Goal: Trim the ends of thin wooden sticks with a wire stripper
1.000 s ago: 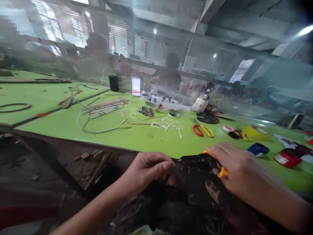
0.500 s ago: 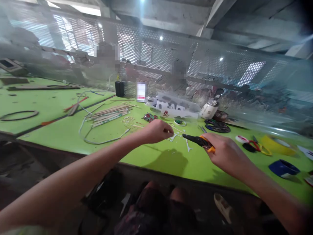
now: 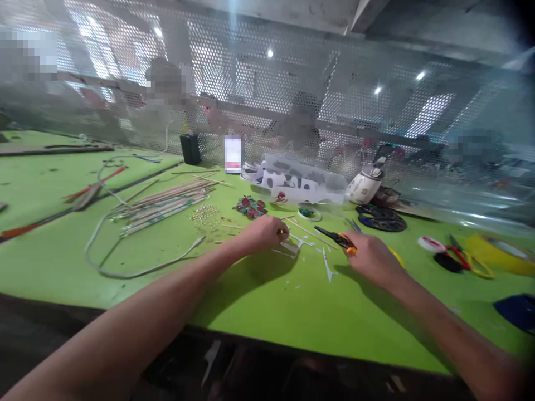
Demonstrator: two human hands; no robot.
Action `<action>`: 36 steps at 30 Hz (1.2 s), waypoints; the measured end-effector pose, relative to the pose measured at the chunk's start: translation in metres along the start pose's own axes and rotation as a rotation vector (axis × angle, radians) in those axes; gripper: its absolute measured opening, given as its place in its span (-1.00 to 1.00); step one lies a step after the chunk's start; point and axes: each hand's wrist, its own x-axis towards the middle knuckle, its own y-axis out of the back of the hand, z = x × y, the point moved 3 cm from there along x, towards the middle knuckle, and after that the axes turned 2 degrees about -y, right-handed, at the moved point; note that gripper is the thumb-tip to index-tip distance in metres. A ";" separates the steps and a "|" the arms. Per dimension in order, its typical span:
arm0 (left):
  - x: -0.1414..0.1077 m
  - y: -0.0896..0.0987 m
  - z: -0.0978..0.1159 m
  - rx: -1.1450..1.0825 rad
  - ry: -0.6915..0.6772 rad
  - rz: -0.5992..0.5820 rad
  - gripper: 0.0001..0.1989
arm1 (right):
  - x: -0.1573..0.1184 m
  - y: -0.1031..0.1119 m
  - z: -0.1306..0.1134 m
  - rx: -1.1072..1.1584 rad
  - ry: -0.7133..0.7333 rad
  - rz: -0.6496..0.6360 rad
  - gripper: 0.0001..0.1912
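My right hand (image 3: pixel 370 253) is closed round a pair of pliers (image 3: pixel 332 236) with black jaws and orange-and-black handles; the tip points left, above the table. Left of it, my left hand (image 3: pixel 265 234) is low over the table with its fingertips pinched together. What they hold, if anything, is too small to make out. White paper scraps (image 3: pixel 297 245) lie just beside and under those fingertips, and another white sliver (image 3: pixel 327 266) lies below the pliers. A thin wooden stick (image 3: pixel 309 231) rests between the two hands. Behind my left hand is a red-and-green cluster of small pieces (image 3: pixel 251 206).
Bamboo sticks (image 3: pixel 167 203), small gold beads (image 3: pixel 204 214) and a white cable (image 3: pixel 94 239) lie on the left of the green table (image 3: pixel 251 306). A phone (image 3: pixel 233 153) and a clear plastic sheet (image 3: pixel 305 172) stand at the back. Scissors (image 3: pixel 468 262) and yellow tape (image 3: pixel 497 253) are at right.
The view has tilted down and moved closer to the table. My left hand has gone down to the paper scraps. The pliers stay in my right hand, now farther from my left.
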 end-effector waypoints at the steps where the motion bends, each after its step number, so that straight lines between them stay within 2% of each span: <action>1: -0.001 0.002 -0.006 0.006 0.015 0.013 -0.76 | 0.000 -0.007 0.002 -0.001 -0.001 -0.002 -0.77; 4: -0.001 0.008 -0.021 0.018 0.060 0.034 -0.73 | -0.003 -0.025 0.009 0.005 0.007 -0.010 -0.75; 8: -0.003 0.012 -0.023 0.018 0.073 0.036 -0.73 | -0.012 -0.034 0.017 -0.006 0.037 0.014 -0.73; 11: -0.004 0.010 -0.017 -0.009 0.043 0.038 -0.73 | -0.016 -0.032 0.017 -0.006 0.041 0.053 -0.73; 15: -0.006 0.008 -0.009 -0.072 0.002 0.067 -0.73 | -0.018 -0.022 0.004 0.035 0.044 0.100 -0.75; 20: -0.010 0.008 0.006 -0.210 0.029 0.090 -0.73 | -0.022 -0.011 -0.011 0.106 0.087 0.137 -0.72; 25: -0.014 0.010 0.023 -0.209 -0.041 0.097 -0.74 | -0.026 -0.007 -0.014 0.124 0.112 0.147 -0.74; 31: -0.013 0.007 0.022 -0.101 -0.086 0.095 -0.76 | -0.026 -0.013 -0.011 0.129 0.133 0.109 -0.69; 36: -0.013 0.008 0.019 -0.098 -0.107 0.091 -0.74 | -0.025 -0.016 -0.008 0.117 0.120 0.087 -0.69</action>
